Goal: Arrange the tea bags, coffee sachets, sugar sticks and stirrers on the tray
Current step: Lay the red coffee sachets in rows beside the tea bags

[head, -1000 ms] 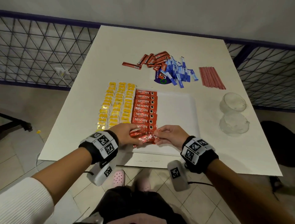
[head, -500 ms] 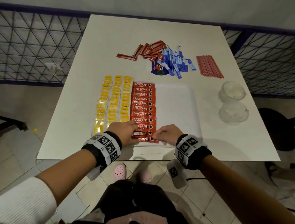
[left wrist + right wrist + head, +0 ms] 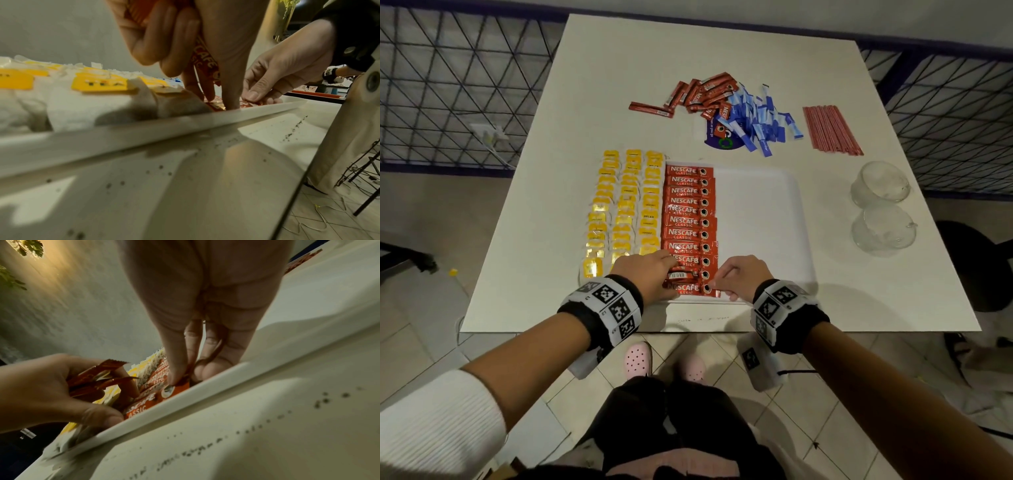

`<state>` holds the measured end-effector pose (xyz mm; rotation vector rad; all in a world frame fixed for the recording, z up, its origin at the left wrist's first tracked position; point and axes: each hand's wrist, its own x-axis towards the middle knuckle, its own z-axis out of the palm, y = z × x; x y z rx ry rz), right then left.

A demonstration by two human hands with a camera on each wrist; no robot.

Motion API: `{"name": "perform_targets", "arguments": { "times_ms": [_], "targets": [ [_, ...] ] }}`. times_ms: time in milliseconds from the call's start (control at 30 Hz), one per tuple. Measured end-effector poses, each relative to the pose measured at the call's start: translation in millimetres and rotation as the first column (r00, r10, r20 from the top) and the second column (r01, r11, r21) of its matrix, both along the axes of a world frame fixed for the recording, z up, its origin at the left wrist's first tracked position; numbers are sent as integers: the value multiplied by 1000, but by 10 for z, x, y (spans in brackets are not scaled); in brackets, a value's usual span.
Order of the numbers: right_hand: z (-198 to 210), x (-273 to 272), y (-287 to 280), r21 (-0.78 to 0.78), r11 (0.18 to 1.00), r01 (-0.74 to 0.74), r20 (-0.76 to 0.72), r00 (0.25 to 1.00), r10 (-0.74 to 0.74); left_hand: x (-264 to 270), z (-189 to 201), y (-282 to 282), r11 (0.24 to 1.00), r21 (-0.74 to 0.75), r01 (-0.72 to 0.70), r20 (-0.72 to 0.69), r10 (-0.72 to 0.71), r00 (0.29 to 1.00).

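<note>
Head view shows a white tray point(image 3: 763, 219) near the table's point(image 3: 619, 68) front edge, its left part filled with rows of yellow-tagged tea bags point(image 3: 626, 205) and, just beside them, a column of red Nescafe coffee sachets point(image 3: 688, 222) running from the tray's far edge to its near edge. The left hand point(image 3: 650, 270) curls round a small bundle of spare sachets point(image 3: 92, 378) while its fingertips press the left end of the nearest sachet point(image 3: 688, 287), which lies against the tray's near rim. The right hand point(image 3: 739, 274) pinches that sachet's right end between thumb and forefinger, seen plainly from the right wrist.

These sachets look light, thin and glossy, so they probably slide over each other at a nudge; the crimped ends seem the stiffest place to take hold, and pinching both ends should let one be squared without disturbing the overlapped row. The tea bags look soft and papery, with loose strings that could snag.

More sachets point(image 3: 702, 96), blue sugar sticks point(image 3: 760, 123) and red stirrers point(image 3: 832, 130) wait towards the table's far edge; the stirrers are likely rigid and apt to roll, best gathered as a bunch.
</note>
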<state>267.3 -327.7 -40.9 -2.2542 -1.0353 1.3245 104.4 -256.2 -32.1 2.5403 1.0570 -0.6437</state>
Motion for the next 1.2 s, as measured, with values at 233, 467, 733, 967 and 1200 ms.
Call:
{"name": "perform_targets", "arguments": {
  "times_ms": [233,467,733,967,1200],
  "targets": [
    [-23,-3,20,6,1000,-20,29,999,20,5,-26,29,1000,-6,-13,12,13,1000],
    [45,88,-1,46,999,-25,-14,1000,26,-5,29,34,999,-18,-40,51,41,998],
    [358,59,163,292,940,-177,-188,953,237,72,203,117,842,-492,-221,284,395,874],
    [463,55,300,333,936,-110,-229,954,193,93,470,88,599,-768,-229,236,596,768],
    [481,168,317,332,940,-77,-276,945,175,-133,415,125,492,-809,-322,203,748,632]
  ]
}}
